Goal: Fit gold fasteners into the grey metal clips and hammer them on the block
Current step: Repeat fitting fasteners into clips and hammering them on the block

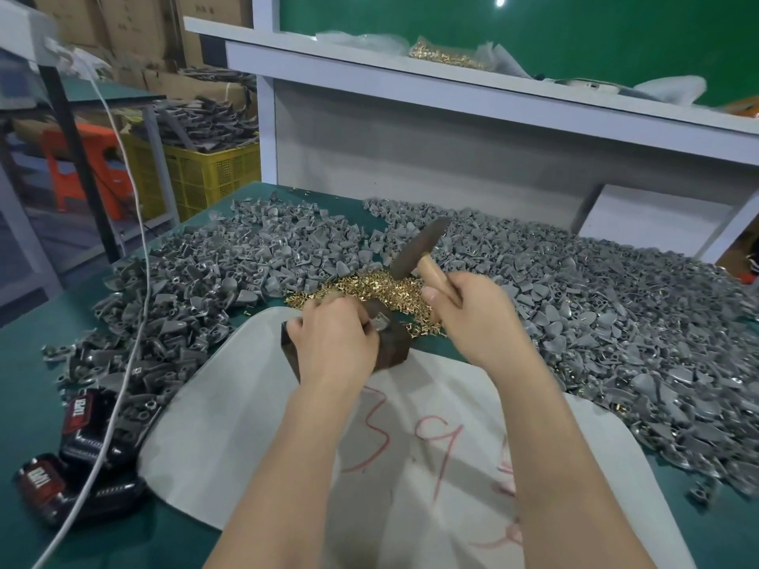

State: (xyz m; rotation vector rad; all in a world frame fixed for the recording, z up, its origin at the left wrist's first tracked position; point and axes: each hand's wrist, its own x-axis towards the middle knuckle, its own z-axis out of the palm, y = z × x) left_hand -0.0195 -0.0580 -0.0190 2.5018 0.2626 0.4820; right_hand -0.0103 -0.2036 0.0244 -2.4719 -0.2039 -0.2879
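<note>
block (pixel 392 349) half under left hand (pixel 328 328) | clip (pixel 380 322) — mostly hidden | hammer (pixel 423 256) — head blurred

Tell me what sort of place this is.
Probably a small factory or assembly workshop: heaps of grey metal clips cover the green workbench, a yellow crate holds more parts, and cardboard boxes are stacked behind.

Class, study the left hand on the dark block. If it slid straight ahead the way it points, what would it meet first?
Probably the pile of gold fasteners just beyond the block; the left hand points at it, though depth is hard to judge.
</note>
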